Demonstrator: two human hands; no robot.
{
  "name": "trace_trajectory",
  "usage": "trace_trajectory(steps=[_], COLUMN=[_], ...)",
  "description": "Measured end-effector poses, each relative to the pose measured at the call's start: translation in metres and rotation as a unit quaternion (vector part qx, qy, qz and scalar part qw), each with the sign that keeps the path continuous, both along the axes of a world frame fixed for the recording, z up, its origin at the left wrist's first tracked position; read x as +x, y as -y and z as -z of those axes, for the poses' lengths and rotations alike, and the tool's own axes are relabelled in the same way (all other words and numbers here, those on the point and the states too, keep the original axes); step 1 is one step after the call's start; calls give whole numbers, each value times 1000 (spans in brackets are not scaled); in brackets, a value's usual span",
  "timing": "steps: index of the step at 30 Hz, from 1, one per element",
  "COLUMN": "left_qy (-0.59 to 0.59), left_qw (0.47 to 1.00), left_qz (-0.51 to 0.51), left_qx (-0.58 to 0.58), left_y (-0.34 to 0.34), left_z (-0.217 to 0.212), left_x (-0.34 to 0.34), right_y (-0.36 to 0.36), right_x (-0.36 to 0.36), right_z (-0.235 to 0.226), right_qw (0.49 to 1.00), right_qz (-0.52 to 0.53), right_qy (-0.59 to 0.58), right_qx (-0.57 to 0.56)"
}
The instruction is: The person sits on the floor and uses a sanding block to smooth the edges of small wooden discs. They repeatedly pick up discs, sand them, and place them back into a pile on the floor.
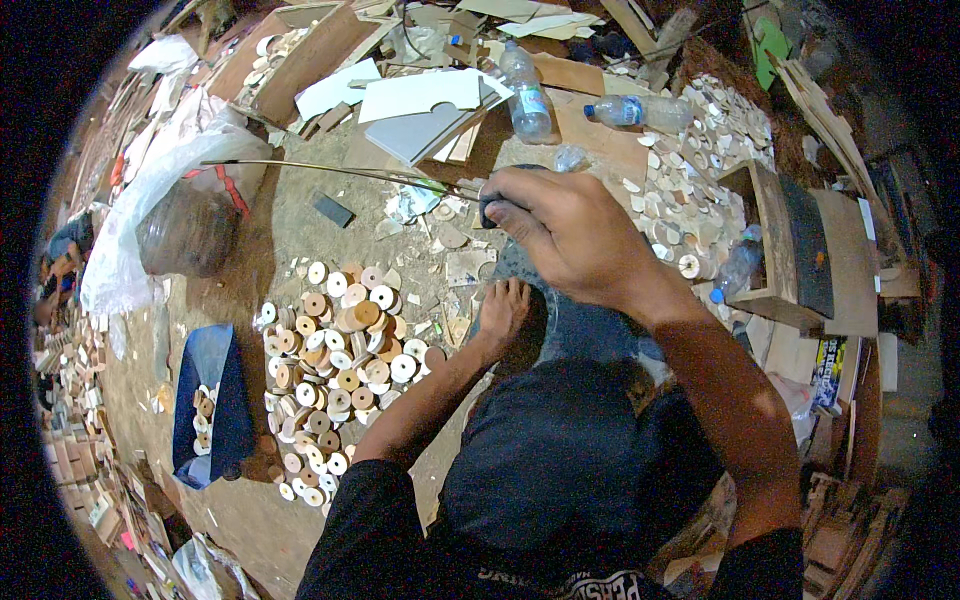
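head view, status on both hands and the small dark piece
Right hand gripping small dark piece. Left hand low by wooden discs. Nothing in between.

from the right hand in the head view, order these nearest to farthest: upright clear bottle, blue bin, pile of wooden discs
From the right hand:
1. Upright clear bottle, just beyond the hand, toward the top.
2. Pile of wooden discs, lower left, on the floor near the left hand.
3. Blue bin, farther left, past the discs.

I see a dusty brown floor (300,240) carrying a heap of round wooden discs (335,375), pale offcuts (690,200), white boards (415,105), two plastic bottles (527,95) and a clear bag (165,200).
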State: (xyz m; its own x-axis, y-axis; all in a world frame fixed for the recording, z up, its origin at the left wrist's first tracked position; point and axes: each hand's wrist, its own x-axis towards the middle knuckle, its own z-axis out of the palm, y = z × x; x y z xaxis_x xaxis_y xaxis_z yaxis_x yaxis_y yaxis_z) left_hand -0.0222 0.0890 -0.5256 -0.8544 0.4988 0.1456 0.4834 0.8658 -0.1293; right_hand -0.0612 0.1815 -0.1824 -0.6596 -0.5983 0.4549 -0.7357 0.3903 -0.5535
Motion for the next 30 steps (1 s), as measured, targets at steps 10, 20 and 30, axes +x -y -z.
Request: trace_trajectory(steps=[10, 20, 30], left_qy=[19, 144, 177], left_qw=[998, 959, 913], left_qz=[28, -33, -101], left_qx=[59, 243, 354], left_y=[17, 31, 47], left_z=[-4, -16, -24], left_x=[2, 12, 30], right_y=[-2, -5, -2], right_x=[-3, 3, 3], right_z=[3, -2, -4], right_qw=[1000, 1000, 1000], right_qz=[7, 10, -2], right_qy=[-6, 5, 12], right_qx=[17, 13, 10])
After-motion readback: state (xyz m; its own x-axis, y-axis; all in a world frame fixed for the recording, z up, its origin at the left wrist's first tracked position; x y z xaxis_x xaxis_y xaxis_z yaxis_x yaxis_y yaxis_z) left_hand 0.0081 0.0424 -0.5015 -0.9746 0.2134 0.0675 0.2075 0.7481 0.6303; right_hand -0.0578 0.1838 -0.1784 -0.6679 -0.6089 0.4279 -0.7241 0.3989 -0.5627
